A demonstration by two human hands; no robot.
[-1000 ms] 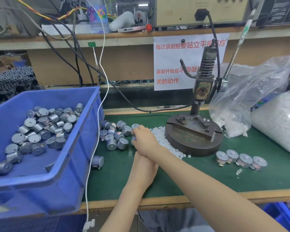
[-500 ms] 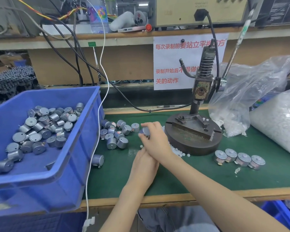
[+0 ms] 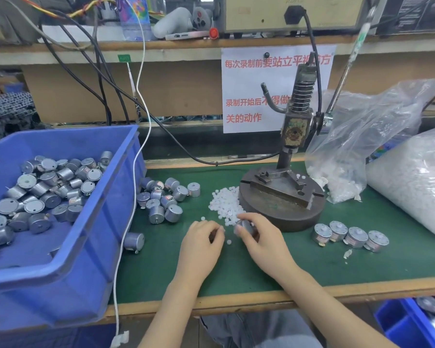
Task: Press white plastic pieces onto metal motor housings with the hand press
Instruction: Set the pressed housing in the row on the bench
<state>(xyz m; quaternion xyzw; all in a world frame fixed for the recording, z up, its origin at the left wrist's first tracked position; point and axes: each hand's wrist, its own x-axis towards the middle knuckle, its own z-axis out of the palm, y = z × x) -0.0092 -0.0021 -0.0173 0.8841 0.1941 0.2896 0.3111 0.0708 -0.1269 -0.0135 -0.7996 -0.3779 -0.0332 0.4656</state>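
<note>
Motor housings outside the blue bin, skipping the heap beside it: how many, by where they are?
Silver metal motor housings in the row right of the hand press: 4
Lone silver housing on its side by the blue plastic bin: 1
Gripped housing in the right hand: 1
Total: 6

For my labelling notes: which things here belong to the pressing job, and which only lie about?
Job: hand press, white plastic pieces, motor housing in the right hand, blue bin.
Lying about: white cable, paper notice, grey controller.
</note>
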